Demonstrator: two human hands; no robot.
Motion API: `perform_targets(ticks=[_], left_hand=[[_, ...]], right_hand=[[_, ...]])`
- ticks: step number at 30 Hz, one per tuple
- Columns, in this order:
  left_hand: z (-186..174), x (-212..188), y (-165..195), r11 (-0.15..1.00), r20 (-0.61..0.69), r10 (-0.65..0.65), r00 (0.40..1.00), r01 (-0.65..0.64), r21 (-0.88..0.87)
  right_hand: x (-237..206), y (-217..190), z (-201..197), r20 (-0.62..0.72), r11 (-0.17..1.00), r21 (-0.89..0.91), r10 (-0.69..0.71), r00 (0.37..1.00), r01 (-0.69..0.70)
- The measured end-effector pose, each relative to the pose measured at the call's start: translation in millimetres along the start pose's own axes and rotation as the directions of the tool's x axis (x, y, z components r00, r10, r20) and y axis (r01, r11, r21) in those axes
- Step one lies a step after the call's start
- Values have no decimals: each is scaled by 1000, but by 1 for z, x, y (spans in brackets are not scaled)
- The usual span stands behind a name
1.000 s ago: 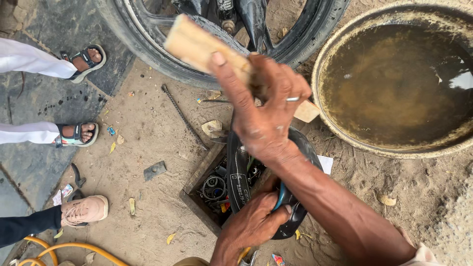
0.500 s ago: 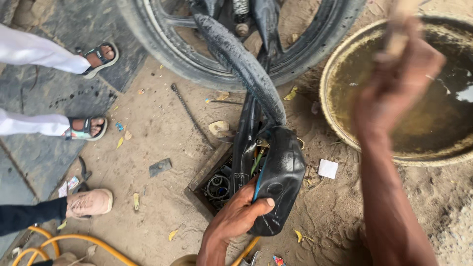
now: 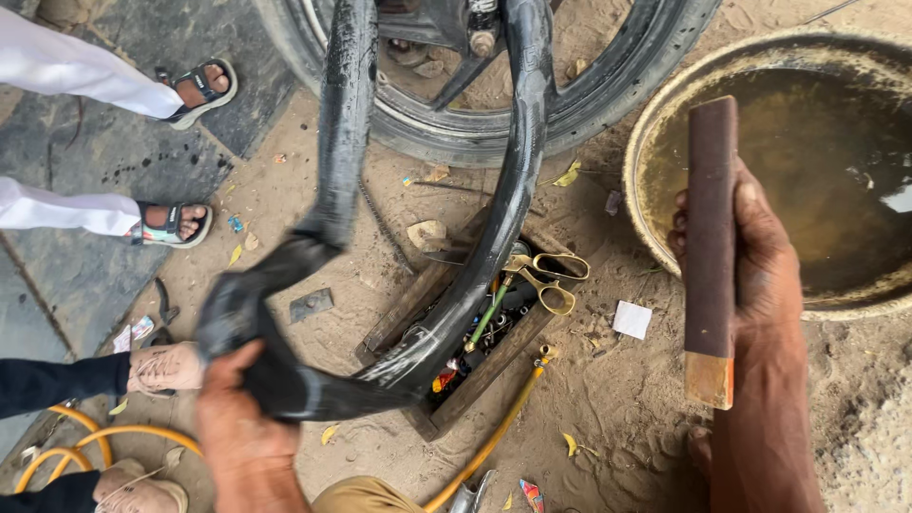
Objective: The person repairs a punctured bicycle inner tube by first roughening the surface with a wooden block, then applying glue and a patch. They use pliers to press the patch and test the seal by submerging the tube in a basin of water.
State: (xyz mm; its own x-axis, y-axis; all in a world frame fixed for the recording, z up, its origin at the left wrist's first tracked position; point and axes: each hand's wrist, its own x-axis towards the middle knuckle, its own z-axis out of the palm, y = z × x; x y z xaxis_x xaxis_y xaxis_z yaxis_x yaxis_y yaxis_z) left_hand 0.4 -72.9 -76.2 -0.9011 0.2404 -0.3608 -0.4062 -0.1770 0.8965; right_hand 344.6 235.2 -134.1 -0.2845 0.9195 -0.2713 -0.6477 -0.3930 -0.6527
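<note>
The left hand [image 3: 237, 404] has its fingers clenched around a folded bend of the black inner tube [image 3: 427, 275], which loops up from the grip in 2 limbs toward the wheel [image 3: 608, 104] at the top of the view. The right hand [image 3: 750, 256] wraps its fingers around a long brown block with a bare wooden end [image 3: 711, 256], held upright beside the water basin [image 3: 665, 190]. To do this well, it seems best to keep the pinched patch of rubber taut and flat over the left fingers, so the rough face of the block can meet it squarely rather than skid off a fold. Below the tube lies an open wooden tool box [image 3: 437, 418] holding brass scissors [image 3: 546, 275], with a yellow hose [image 3: 494, 432] running past it over sandy ground [image 3: 617, 418]; other people's sandalled feet [image 3: 171, 223] stand well apart at the left.
</note>
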Motion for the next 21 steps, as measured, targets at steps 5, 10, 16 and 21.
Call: perform_targets(ticks=[5, 10, 16, 21], left_hand=[[-61, 10, 29, 934, -140, 280, 950, -303, -188], [-100, 24, 42, 811, -280, 482, 830, -544, -216], [-84, 39, 22, 411, -143, 911, 386, -875, 257], [-13, -1, -5, 19, 343, 279, 897, -363, 932]], right_hand=[[-6, -7, -6, -23, 999, 37, -39, 999, 40], [-6, -13, -14, 38, 992, 69, -109, 993, 107], [-6, -23, -41, 108, 984, 79, -167, 980, 159], [-4, -29, -57, 120, 983, 115, -154, 981, 140]])
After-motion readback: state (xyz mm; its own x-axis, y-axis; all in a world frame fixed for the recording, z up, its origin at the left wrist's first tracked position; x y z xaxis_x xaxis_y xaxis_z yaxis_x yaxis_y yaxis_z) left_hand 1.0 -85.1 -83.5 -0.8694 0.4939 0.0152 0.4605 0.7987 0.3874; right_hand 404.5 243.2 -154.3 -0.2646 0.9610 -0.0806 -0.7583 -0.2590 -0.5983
